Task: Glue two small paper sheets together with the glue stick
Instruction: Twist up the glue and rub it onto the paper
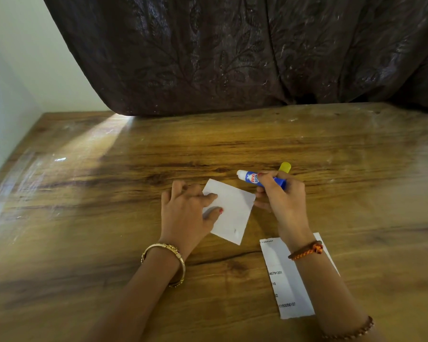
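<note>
Two hands are at work in the head view, over a wooden table (232, 134). I see my right hand (281, 193) curled around a blue glue stick (261, 179), holding it above the table with its white tip angled to the left. Just behind those knuckles, a yellow cap (285, 167) rests on the wood. My left hand (185, 211) presses flat, fingers relaxed and spread, on the left edge of a small white paper sheet (232, 213), which lies between the two hands, just below the glue tip. Under my right wrist lies a second printed paper slip (286, 285), partly covered by my forearm. Behind the table hangs a dark patterned curtain (232, 50).
</note>
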